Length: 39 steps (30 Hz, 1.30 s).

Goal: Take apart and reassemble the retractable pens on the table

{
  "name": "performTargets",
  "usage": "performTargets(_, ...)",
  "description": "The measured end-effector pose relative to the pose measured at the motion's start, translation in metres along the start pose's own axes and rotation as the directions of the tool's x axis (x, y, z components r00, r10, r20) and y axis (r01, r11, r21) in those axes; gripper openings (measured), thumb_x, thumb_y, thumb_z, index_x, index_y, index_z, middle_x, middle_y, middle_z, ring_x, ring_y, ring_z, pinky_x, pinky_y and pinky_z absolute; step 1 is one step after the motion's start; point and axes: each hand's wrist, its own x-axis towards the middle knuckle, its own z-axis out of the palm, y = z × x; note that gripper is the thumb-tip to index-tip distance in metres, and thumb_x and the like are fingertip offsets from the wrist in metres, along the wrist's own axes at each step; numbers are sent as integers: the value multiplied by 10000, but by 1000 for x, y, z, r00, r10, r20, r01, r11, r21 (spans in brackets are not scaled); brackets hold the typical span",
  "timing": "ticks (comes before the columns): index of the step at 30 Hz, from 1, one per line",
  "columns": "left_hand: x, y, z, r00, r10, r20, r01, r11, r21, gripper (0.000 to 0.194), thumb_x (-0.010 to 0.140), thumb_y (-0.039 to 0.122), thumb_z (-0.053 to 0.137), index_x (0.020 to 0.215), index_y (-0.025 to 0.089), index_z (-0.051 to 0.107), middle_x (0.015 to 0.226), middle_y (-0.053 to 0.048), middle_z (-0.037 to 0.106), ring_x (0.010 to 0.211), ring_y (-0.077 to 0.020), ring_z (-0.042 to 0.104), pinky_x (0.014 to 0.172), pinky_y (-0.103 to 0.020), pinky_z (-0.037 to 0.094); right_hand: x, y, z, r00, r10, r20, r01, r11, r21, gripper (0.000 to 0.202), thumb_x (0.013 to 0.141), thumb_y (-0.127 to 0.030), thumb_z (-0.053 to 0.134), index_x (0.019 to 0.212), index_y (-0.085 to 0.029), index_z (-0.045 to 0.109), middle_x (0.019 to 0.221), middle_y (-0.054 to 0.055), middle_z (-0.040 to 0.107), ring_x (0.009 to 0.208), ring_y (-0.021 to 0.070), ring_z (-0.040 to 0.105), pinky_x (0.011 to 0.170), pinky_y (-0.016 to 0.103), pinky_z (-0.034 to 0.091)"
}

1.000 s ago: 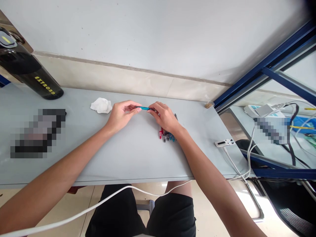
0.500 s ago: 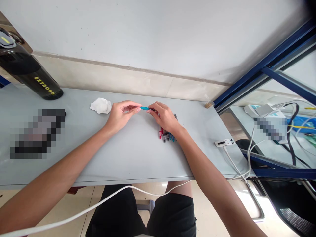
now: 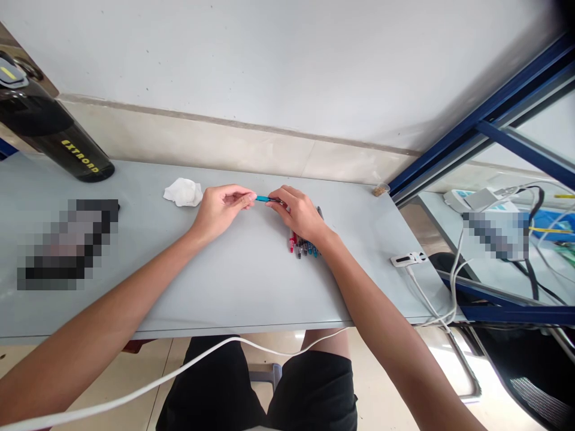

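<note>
Teal pen (image 3: 262, 199), white tissue (image 3: 183, 193), grey desk (image 3: 224, 281), yellow-lettered dark bottle (image 3: 51, 129)

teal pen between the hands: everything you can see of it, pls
The pen is slim, its short visible stretch of barrel teal, smooth and plastic-looking, with a darker part toward the right. It lies nearly level, crosswise in view, against the far part of the grey table; height above it can't be judged. The left hand pinches its left side, the right hand grips its right. Both ends are hidden, so tip and cap can't be told.
</note>
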Motion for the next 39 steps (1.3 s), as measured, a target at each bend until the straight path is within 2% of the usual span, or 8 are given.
performTargets(4, 0, -1, 0, 997, 75, -10, -75, 997, 12, 339, 895, 529, 894, 1058, 231, 900, 1041, -85, 857, 943, -237, 783, 922, -377, 626, 0, -3, -2, 1000, 27, 14, -28, 999, 21, 442, 1178, -565, 414, 1140, -231, 701, 1005, 80, 701, 829, 211, 581, 749, 348, 427)
performTargets(12, 1, -4, 0, 984, 177, -35, -177, 984, 8, 251, 903, 462, 898, 1040, 252, 909, 1029, -76, 829, 954, -221, 757, 923, -376, 621, -1, -3, -2, 998, 54, 33, -55, 998, 32, 442, 1180, -573, 410, 1147, -238, 696, 995, 67, 691, 782, 194, 555, 721, 337, 402)
performTargets(15, 0, -1, 1, 988, 149, -37, -148, 989, 17, 298, 882, 487, 911, 1039, 234, 900, 1059, -85, 835, 983, -235, 767, 961, -390, 627, -2, -2, -1, 998, 58, 30, -59, 998, 38, 409, 1176, -560, 437, 1146, -240, 690, 1019, 62, 699, 769, 186, 537, 725, 333, 406)
performTargets(18, 0, 1, 1, 997, 55, -46, -54, 998, 31, 402, 861, 529, 921, 1112, 218, 881, 1102, -95, 847, 1031, -254, 786, 1007, -400, 628, -2, -1, -1, 998, 61, 12, -61, 998, 31, 397, 1167, -562, 463, 1133, -237, 688, 1027, 63, 700, 765, 185, 529, 729, 333, 411)
performTargets(22, 0, -1, 0, 1000, -3, -23, 4, 1000, 16, 440, 874, 598, 890, 1068, 203, 887, 990, -91, 849, 914, -244, 789, 917, -392, 645, -1, 0, 0, 998, 56, 7, -56, 998, 4, 411, 1161, -571, 477, 1116, -231, 702, 1021, 69, 703, 774, 190, 530, 741, 336, 413)
performTargets(28, 0, -3, -2, 995, 99, -27, -98, 994, 46, 390, 883, 582, 890, 1066, 238, 909, 1033, -91, 857, 937, -246, 782, 917, -394, 626, -1, -4, -3, 996, 83, 25, -84, 996, 24, 463, 1166, -587, 450, 1100, -222, 727, 965, 63, 709, 779, 189, 547, 716, 333, 387)
performTargets(33, 0, -3, -3, 984, 174, -32, -173, 984, 45, 303, 924, 524, 870, 1074, 265, 914, 993, -78, 841, 909, -223, 749, 854, -373, 598, 1, -7, -8, 993, 103, 62, -110, 986, 123, 460, 1159, -593, 468, 1090, -227, 738, 944, 50, 708, 769, 183, 537, 731, 336, 394)
performTargets(39, 1, -3, -2, 977, 211, -27, -209, 976, 61, 236, 945, 477, 856, 1067, 285, 917, 1034, -73, 850, 940, -225, 755, 872, -374, 597, 4, -13, -17, 958, 235, 164, -273, 922, 273, 436, 1101, -605, 595, 961, -228, 763, 767, -10, 609, 669, 145, 428, 654, 324, 353)
